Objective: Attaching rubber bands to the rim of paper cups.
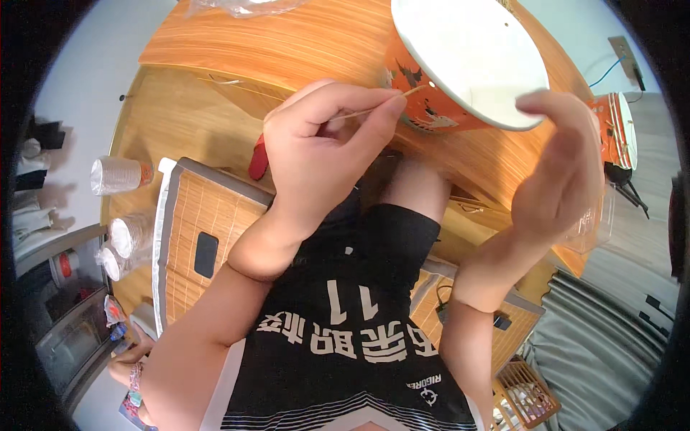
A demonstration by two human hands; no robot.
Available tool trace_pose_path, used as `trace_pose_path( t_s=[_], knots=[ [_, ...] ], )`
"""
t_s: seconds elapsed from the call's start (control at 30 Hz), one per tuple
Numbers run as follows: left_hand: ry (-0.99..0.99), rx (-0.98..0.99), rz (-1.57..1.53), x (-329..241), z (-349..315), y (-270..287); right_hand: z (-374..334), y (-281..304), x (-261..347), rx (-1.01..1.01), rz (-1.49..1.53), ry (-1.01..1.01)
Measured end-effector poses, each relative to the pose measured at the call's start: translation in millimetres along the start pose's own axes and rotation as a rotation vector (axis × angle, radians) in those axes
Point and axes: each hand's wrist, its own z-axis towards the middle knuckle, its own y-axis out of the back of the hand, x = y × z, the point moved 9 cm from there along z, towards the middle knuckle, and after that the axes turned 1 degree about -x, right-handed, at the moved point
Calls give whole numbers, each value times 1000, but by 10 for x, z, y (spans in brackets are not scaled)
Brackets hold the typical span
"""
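Left hand (323, 136) pinches a cord (414, 91), probably light and bendy, best gripped near its tip, by the one-o'clock bucket (438, 100); blurred right hand (560, 161), grip unclear

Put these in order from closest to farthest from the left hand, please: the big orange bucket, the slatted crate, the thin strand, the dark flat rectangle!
In the head view, from the left hand:
1. Thin strand: pinched in it.
2. Big orange bucket: just to its right.
3. Dark flat rectangle: lower left.
4. Slatted crate: far lower right.
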Motion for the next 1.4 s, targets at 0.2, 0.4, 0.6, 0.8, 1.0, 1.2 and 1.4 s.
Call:
trace_pose_path(
  t_s=[0.2,0.4,0.6,0.8,1.0,1.2,1.4],
  knots=[
    [-136,-13,146,-164,2,-47,230,-449,-186,494,118,-180],
    [-119,-29,176,-165,8,-73,189,-679,-229,758,137,-255],
    [-199,0,255,-230,39,-161,165,-783,-246,889,317,-189],
    [-193,-17,247,-230,73,-177,221,-876,-176,1115,295,-66],
    [-183,-1,212,-261,42,-187,255,-845,-88,1051,257,-82],
    [-142,44,174,-228,14,-234,238,-852,-118,1117,151,-61],
    [-215,55,178,-307,-38,-266,242,-783,-89,1137,205,-23]
  ],
)
